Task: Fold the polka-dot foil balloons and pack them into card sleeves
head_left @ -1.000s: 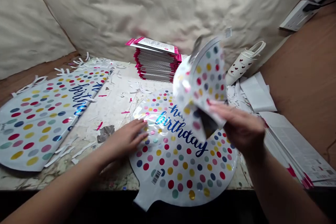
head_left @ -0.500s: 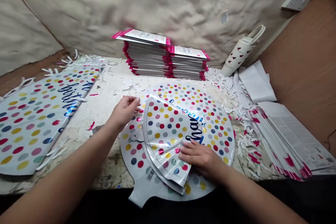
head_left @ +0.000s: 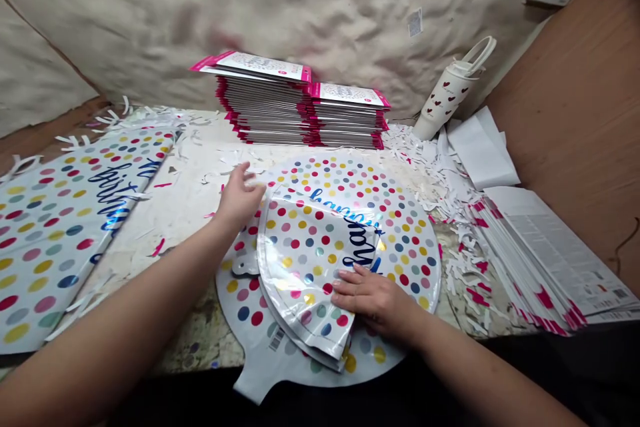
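Observation:
A flat polka-dot foil balloon (head_left: 415, 240) lies at the front of the table, its tail toward me. On top of it rests a folded foil balloon (head_left: 300, 240) with blue script lettering. My right hand (head_left: 373, 297) lies flat on the right part of the folded one, fingers stretched out. My left hand (head_left: 241, 193) is raised by the upper left edge of the folded balloon, fingers apart with nothing seen in them. A small grey-white tab (head_left: 245, 263) sticks out at the folded balloon's left side.
More dotted balloons (head_left: 60, 227) lie at the left. Stacked pink-edged packets (head_left: 270, 107) stand at the back. A white tumbler with hearts (head_left: 447, 100) leans back right, near paper shreds (head_left: 465, 267). Printed cards (head_left: 560, 247) lie along the right edge.
My left hand has opened and risen slightly from the folded balloon's edge. My right hand stays flat on the balloon. The whole view has shifted a little.

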